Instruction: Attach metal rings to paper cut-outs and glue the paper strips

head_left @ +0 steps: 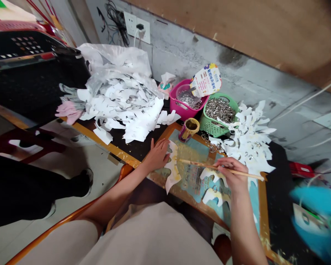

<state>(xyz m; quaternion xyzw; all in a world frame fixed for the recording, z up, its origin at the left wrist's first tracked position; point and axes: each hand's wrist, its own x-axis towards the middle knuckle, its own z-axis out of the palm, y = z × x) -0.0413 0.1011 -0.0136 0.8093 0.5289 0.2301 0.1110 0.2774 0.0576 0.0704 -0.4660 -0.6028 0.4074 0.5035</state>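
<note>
Well, the white paper cutout under your left hand is a long, narrow strip with a jagged, scalloped edge and yellowish smears along it, and it lies on the left part of a wooden-framed board covered by a printed blue and yellow poster. Your left hand is open and flat, its fingers spread and pressing on the top of the strip. Your right hand is curled shut around a thin wooden stick, which runs across the board with its tip reaching toward the strip. Two more white cutouts lie on the board just below your right hand. Just beyond the far edge of the board, a small paper-wrapped can stands with yellow residue around its open mouth. Right behind the can, a green plastic basket is heaped with silver metal rings. Beside that, a pink plastic basket holds a clear plastic tub with more rings inside and a printed card propped upright. Past the board's far right corner sits a heap of white paper scraps with rings among them, while a much larger heap of white paper scraps spreads beyond the board's far left corner.
</note>
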